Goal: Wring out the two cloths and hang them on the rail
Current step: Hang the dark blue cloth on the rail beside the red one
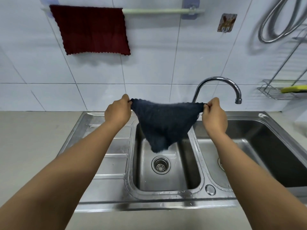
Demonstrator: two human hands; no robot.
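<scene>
A dark blue cloth [163, 123] hangs spread between my two hands above the small sink basin [167, 178]. My left hand [118, 111] pinches its left top corner and my right hand [213, 116] pinches its right top corner. The cloth's lower point dangles over the drain [160, 165]. A dark red cloth [93, 29] is draped over the left part of the pale green rail [162, 11] high on the tiled wall. The right part of the rail is bare.
A curved chrome tap [221, 85] stands just behind my right hand. A larger sink basin [269, 146] lies to the right. A wire rack [279, 90] with a yellow sponge [293, 89] and a metal hose [279, 22] hang on the right wall. Grey counter [29, 146] spreads left.
</scene>
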